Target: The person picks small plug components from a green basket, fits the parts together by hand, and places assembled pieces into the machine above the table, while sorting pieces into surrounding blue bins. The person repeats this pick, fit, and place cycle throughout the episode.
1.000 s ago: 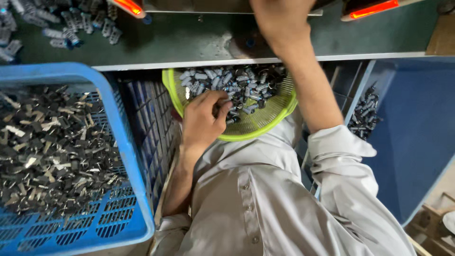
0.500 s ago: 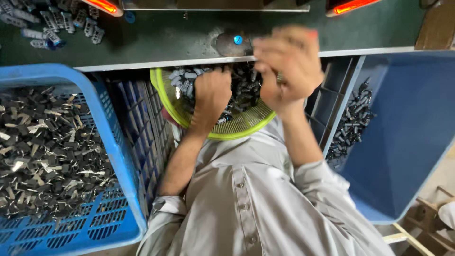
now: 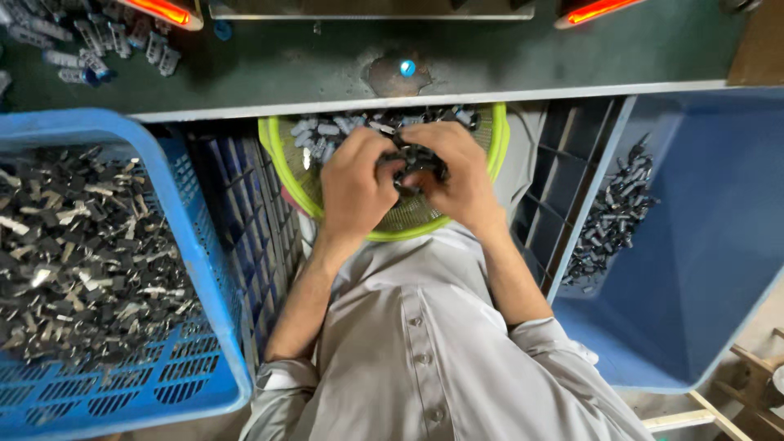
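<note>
Both hands now meet over the yellow-green basket point(image 3: 490, 143) in the lap; a second ago the right hand point(image 3: 457, 175) was up at the desk point(image 3: 531, 61). It and the left hand point(image 3: 355, 184) are clenched together around a clump of small dark parts point(image 3: 416, 159). Sorting has shifted back into the basket.

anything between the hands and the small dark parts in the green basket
Nothing visible does. The left hand and right hand are already in the green basket, closed together around a cluster of small dark parts at their fingertips.
</note>
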A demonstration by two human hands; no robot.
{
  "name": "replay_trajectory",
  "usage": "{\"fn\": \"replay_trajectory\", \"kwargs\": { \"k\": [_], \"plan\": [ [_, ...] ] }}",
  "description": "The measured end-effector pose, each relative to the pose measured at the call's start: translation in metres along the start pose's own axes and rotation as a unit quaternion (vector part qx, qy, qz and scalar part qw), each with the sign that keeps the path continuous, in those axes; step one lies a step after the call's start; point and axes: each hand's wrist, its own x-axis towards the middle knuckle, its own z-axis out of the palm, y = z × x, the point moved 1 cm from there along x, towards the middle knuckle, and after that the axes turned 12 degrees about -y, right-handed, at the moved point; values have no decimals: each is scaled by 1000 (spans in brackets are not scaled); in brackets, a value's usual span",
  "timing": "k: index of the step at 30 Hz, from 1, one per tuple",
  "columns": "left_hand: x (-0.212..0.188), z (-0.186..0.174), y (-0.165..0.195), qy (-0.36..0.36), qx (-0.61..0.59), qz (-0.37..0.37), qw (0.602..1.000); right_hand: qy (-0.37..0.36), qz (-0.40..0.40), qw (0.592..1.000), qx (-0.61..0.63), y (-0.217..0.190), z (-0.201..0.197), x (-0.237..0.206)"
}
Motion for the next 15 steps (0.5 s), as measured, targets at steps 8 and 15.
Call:
{"fn": "replay_trajectory", "kwargs": {
  "k": [8,15],
  "plan": [
    [-31,-10,-15,86,-441,-43,892,84,158,873,454,6,66,-16],
    [-42,-32,-12,10,-294,-124,948,3,200,926,319,10,48,-12]
  ]
}}
